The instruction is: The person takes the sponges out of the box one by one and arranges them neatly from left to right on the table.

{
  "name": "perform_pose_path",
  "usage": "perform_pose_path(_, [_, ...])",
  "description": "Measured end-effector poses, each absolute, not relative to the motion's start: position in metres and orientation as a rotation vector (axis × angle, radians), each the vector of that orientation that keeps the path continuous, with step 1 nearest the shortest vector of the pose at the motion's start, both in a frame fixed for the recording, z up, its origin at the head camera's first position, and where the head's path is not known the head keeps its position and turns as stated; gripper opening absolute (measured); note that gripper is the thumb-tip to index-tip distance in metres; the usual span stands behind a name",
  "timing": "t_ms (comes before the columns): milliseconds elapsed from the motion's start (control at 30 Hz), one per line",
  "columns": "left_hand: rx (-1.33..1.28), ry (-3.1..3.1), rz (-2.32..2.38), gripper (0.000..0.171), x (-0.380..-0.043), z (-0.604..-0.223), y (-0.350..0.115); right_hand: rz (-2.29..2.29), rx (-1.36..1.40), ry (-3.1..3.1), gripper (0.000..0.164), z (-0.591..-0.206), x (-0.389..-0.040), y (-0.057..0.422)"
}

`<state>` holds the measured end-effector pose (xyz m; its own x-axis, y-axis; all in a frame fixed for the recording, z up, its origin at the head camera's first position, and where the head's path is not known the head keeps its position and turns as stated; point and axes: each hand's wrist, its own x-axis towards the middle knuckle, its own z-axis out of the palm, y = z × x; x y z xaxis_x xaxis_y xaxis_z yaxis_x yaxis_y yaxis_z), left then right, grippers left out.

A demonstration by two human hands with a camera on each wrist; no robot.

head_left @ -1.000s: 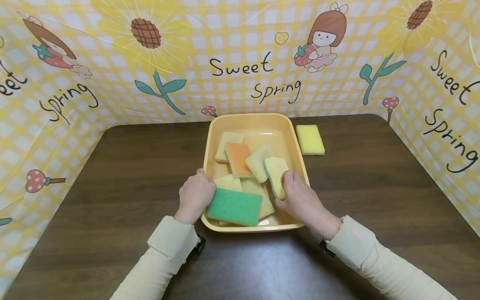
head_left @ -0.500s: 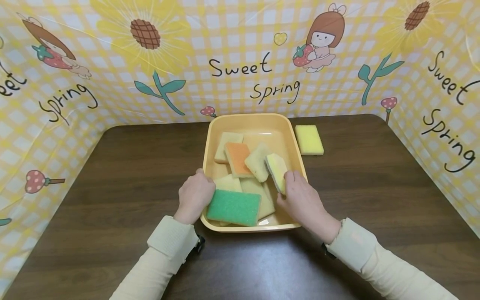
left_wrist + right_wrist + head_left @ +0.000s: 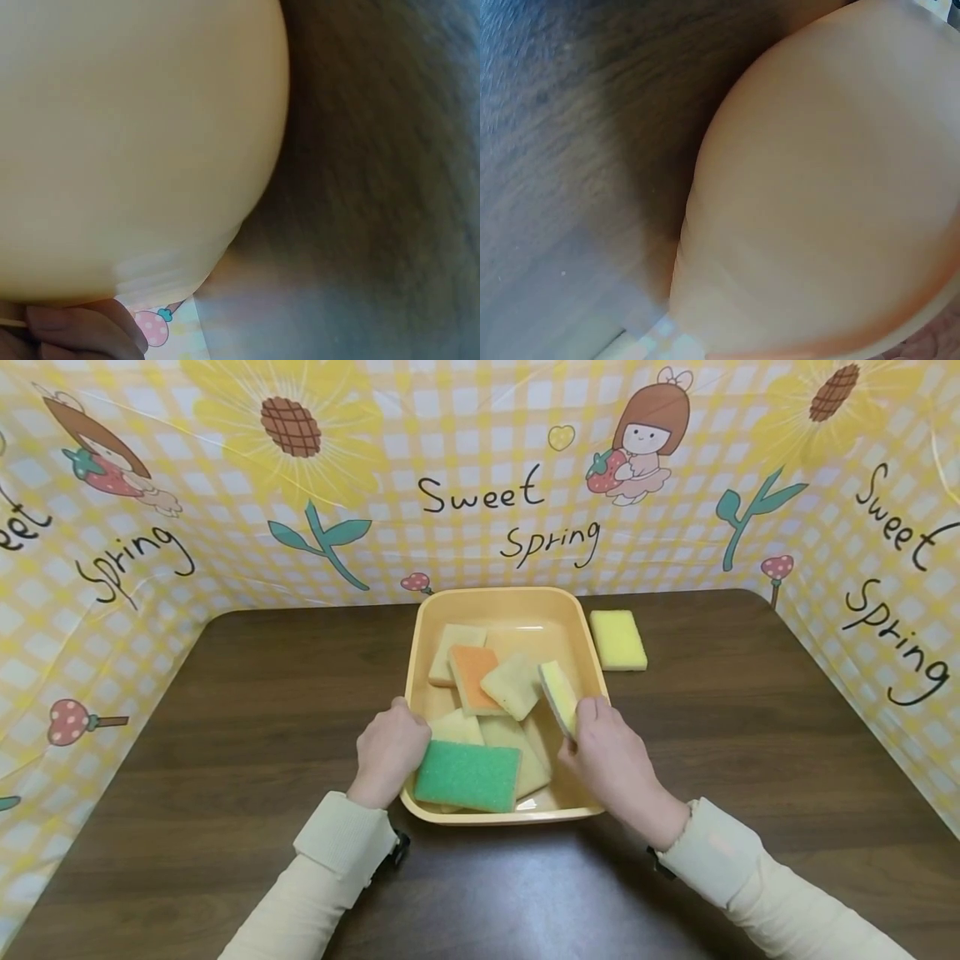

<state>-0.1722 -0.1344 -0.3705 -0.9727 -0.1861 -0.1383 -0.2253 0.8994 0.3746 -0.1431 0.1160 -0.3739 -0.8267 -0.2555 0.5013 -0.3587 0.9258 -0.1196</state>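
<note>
In the head view, a pale orange plastic basin (image 3: 495,597) holds several sponges. My left hand (image 3: 390,748) grips the basin's left rim; in the left wrist view its fingers (image 3: 86,330) curl at that rim. At the right side, my right hand (image 3: 617,763) pinches a pale yellow sponge (image 3: 557,695) tilted on edge inside the basin. A green sponge (image 3: 468,777) lies at the front left, over paler ones. Behind it rest an orange sponge (image 3: 476,678) and a cream sponge (image 3: 513,685). The right wrist view shows mostly the basin's outer wall (image 3: 825,180).
On the dark wooden table (image 3: 262,710), a yellow sponge (image 3: 618,640) lies just right of the basin's far corner. A yellow checked cloth (image 3: 480,460) with printed flowers stands as a wall around the back and sides.
My right hand has turned the pale yellow sponge more on edge and shifted it slightly right. The cream sponge beside it has slid a little left. My left hand stays put.
</note>
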Motion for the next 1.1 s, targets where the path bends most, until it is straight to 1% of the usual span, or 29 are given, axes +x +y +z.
perform_pose_path(633, [-0.324, 2.973, 0.593, 0.033, -0.173, -0.372, -0.135, 0.397, 0.456, -2.471, 0.03, -0.361, -0.145, 0.122])
perform_pose_path(967, [-0.335, 2.956, 0.598, 0.035, -0.174, -0.372, -0.135, 0.462, 0.499, -2.334, 0.033, -0.35, -0.154, 0.134])
perform_pose_path(1100, [-0.326, 2.955, 0.592, 0.036, -0.174, -0.372, -0.135, 0.544, 0.462, -2.355, 0.032, -0.346, -0.159, 0.141])
